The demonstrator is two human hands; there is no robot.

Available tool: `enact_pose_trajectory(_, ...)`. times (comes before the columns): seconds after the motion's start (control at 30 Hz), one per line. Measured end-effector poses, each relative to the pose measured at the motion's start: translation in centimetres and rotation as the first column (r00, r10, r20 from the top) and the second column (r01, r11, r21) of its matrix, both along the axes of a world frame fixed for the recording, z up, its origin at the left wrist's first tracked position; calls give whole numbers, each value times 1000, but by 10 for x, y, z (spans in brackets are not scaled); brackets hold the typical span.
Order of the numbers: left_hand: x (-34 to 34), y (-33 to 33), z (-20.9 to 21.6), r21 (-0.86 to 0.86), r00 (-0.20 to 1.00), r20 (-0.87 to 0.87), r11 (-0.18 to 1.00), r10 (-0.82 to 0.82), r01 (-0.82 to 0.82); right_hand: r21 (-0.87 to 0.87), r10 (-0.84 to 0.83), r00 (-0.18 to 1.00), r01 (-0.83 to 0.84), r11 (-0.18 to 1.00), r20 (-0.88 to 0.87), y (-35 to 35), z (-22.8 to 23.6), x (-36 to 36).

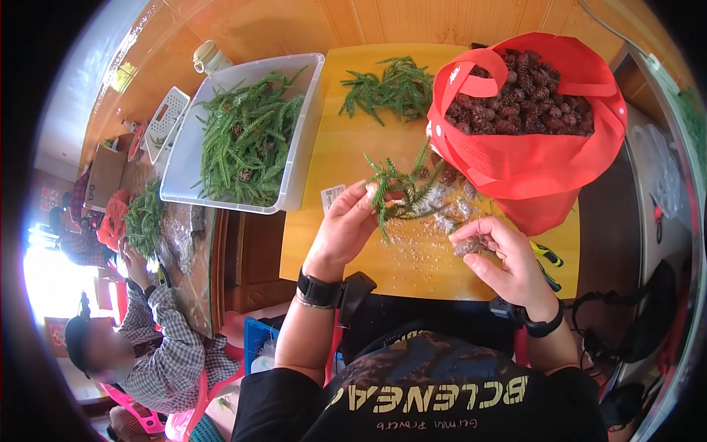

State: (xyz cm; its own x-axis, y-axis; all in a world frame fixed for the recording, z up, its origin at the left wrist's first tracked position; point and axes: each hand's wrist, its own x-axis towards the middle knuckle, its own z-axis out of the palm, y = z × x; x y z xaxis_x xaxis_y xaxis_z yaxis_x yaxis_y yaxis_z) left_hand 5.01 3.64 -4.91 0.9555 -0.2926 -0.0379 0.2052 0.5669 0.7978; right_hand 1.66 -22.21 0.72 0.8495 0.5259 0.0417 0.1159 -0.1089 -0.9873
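Over the yellow table point(335, 258), my left hand point(347, 221) pinches a green pine sprig point(398, 193) between thumb and fingers. My right hand point(508, 258), a little to the right and nearer to me, has its fingers closed on a brown pine cone point(467, 247). The sprig and this cone are apart. Beyond my hands, a few loose pine cones point(449, 177) lie among white flakes point(440, 210), partly behind the sprig. A large red bag point(537, 166) full of pine cones stands at the table's right side.
A translucent bin point(221, 197) of green sprigs stands at the left. More sprigs point(390, 88) lie at the table's far side. A yellow and black tool point(548, 256) is by the right edge. Further left, a person in a checked shirt point(173, 361) handles greenery point(144, 221).
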Motion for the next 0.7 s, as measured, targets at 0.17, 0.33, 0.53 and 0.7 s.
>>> enact_pose_trajectory(0.17,-17,2,-5,-28,998,56,999,-26,28,-44,5,995,-1,999,98,6,1,2)
enact_pose_trajectory(0.33,-29,-3,6,-147,998,17,987,-64,66,24,27,991,-30,999,132,14,-3,6)
enact_pose_trajectory(0.53,-31,-9,6,-60,989,104,992,-106,113,5,114,974,-117,993,196,24,-1,8)
enact_pose_trajectory(0.7,-32,-12,9,-44,975,135,982,-177,184,12,6,999,-6,1000,51,28,0,2)
